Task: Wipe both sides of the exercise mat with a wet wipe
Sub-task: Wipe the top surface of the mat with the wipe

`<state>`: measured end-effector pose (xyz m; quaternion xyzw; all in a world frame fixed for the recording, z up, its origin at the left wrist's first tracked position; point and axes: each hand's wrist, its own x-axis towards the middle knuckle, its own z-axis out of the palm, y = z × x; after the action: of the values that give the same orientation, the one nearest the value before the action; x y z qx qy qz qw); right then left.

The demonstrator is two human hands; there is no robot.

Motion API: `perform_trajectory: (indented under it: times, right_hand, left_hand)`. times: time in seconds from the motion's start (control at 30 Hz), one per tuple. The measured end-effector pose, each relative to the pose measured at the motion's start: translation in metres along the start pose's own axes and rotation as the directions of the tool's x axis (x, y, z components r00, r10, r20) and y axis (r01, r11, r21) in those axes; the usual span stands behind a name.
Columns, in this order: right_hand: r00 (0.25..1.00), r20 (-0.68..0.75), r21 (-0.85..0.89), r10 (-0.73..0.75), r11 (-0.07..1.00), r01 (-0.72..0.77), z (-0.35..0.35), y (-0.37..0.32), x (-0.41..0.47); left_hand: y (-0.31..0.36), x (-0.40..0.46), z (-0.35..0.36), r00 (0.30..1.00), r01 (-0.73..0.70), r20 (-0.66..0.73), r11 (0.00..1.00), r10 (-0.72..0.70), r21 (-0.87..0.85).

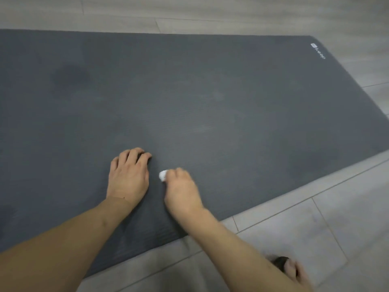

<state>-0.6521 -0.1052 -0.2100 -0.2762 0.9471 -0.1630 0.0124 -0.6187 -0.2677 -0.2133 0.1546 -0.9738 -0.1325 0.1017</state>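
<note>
The mat (189, 98) lies flat on the floor (315, 228), dark grey, its near edge close to the person. It looks soft and flexible, light but large, with a grippy top; to turn it, a corner or the near edge seems the best hold. The wipe (162, 175) is bunched small and white near that edge, pinched in the fingers of the right hand (183, 190). The left hand (128, 175) presses the mat just beside it, fingers bent at the tips, holding nothing.
</note>
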Motion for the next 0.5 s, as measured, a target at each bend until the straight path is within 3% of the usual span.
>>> perform_trajectory:
  times: [0.1, 0.2, 0.27, 0.33, 0.5]
  right_hand:
    - [0.993, -0.047, -0.032, -0.106, 0.994, 0.105, -0.006, 0.023, -0.001]
    - [0.987, -0.135, -0.107, 0.088, 0.989, -0.103, -0.037, 0.118, 0.015]
    - [0.935, -0.169, -0.128, 0.311, 0.934, -0.334, -0.065, 0.184, 0.022]
    - [0.881, -0.177, -0.145, 0.439, 0.874, -0.464, -0.082, 0.221, 0.02]
    - [0.869, -0.24, -0.106, 0.433, 0.878, -0.467, -0.073, 0.219, 0.022]
  left_hand:
    - [0.003, 0.001, 0.002, 1.0, -0.009, 0.002, 1.0, 0.009, 0.013]
    - [0.004, -0.002, 0.004, 1.0, -0.015, -0.001, 1.0, 0.015, 0.01]
    - [0.004, -0.004, 0.005, 1.0, -0.006, -0.012, 1.0, 0.006, 0.01]
    - [0.005, -0.004, 0.006, 1.0, -0.004, -0.01, 1.0, 0.004, 0.009]
    - [0.007, -0.003, 0.005, 1.0, 0.022, 0.002, 1.0, -0.022, 0.002]
